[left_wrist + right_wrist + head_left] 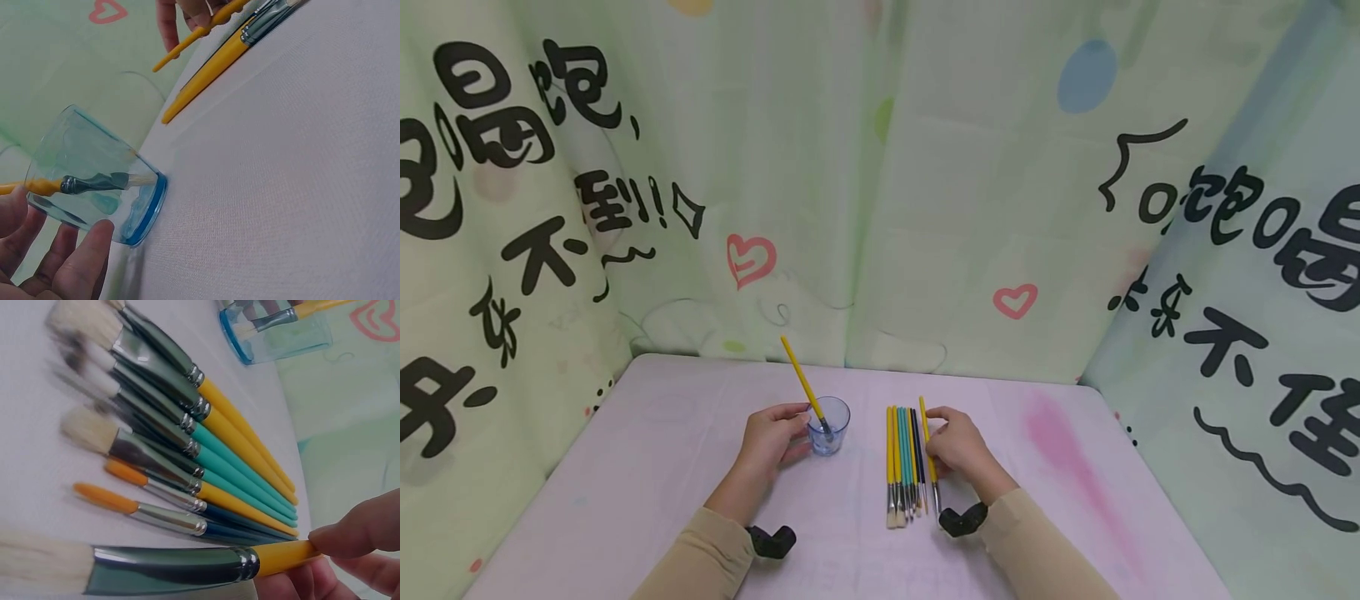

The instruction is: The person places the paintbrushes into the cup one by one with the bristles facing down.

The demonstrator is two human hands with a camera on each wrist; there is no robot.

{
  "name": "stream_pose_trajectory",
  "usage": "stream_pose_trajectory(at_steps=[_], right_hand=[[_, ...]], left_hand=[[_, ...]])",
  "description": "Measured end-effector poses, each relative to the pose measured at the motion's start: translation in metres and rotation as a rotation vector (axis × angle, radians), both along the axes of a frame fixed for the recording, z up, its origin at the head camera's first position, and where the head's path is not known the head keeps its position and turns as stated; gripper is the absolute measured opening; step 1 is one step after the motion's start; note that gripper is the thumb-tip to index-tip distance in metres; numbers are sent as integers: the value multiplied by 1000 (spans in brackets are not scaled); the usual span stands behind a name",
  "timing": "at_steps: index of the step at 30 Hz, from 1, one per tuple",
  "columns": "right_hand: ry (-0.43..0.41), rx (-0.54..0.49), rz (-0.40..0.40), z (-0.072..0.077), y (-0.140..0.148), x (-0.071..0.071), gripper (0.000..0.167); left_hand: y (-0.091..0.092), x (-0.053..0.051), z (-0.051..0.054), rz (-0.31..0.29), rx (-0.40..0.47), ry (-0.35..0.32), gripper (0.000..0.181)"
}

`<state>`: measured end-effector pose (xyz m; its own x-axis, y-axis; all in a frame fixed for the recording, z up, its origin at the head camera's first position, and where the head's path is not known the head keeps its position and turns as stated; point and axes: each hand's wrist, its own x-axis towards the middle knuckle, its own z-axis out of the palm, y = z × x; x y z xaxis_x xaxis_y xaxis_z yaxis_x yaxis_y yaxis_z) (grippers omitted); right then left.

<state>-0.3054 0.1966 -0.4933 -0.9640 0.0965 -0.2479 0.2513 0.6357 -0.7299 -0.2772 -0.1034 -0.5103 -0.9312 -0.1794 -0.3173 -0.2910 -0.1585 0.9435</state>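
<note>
A clear bluish cup (828,427) stands upright on the table, and a yellow-handled paintbrush (803,375) leans in it, bristles down. My left hand (772,433) holds the cup from its left side, fingers curved against the wall; in the left wrist view the fingers (81,262) lie along it. With thumb and fingers, my right hand (958,442) pinches another yellow-handled paintbrush (284,556), its flat pale bristles toward me. Just left of that hand lies a row of several paintbrushes (904,458) with yellow, teal and dark blue handles, side by side, bristles toward me.
The table (647,450) has a pale pinkish cover with a pink streak (1067,442) on the right. Pale green curtains (925,208) with hearts and black lettering hang behind and at both sides. Black wrist mounts (771,542) sit on both wrists.
</note>
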Motion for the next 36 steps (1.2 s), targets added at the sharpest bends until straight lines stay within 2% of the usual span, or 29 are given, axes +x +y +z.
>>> stream_pose_trajectory(at_steps=[11,24,36], right_hand=[[148,-37,46,14,-9,5,65],[219,-86,53,25,-25,10,66],[327,-205,94,37,-34,5,66]], left_hand=[[0,-1,1,-5,4,-1,29],[0,1,2,-20,-6,-7,29],[0,0,2,-1,13,10,28]])
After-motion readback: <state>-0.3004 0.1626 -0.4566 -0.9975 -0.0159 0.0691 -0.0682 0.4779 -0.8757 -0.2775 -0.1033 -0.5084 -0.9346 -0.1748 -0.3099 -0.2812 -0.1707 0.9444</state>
